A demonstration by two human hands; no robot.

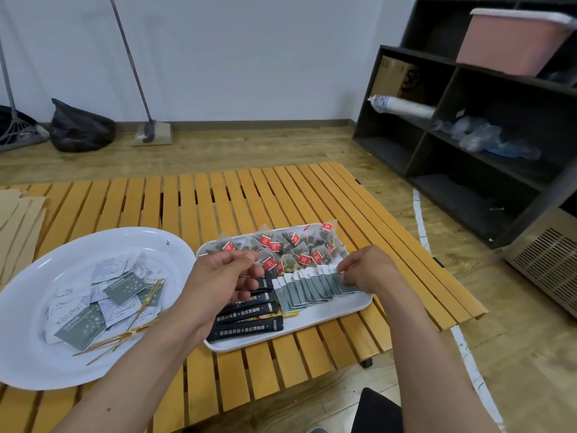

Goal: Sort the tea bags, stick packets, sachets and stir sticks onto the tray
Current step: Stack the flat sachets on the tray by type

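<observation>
A white rectangular tray [331, 314] lies on the slatted table. Its far row holds pyramid tea bags [290, 248] with red tags. Black stick packets [249, 320] lie stacked at its near left. A fanned row of grey-green sachets [309, 287] fills its right. My right hand [365, 270] pinches the rightmost sachet of that row. My left hand [224, 279] hovers over the stick packets with fingers loosely curled; nothing shows clearly in it. The round white plate [37, 364] on the left holds several white and grey-green sachets [103, 295] and wooden stir sticks [125, 334].
The wooden slatted table [218, 201] ends just right of the tray. Brown paper sheets [18, 220] lie at its far left. A dark shelf unit [468, 126] stands at the right, a black bag [79, 126] and a broom [151, 129] by the wall.
</observation>
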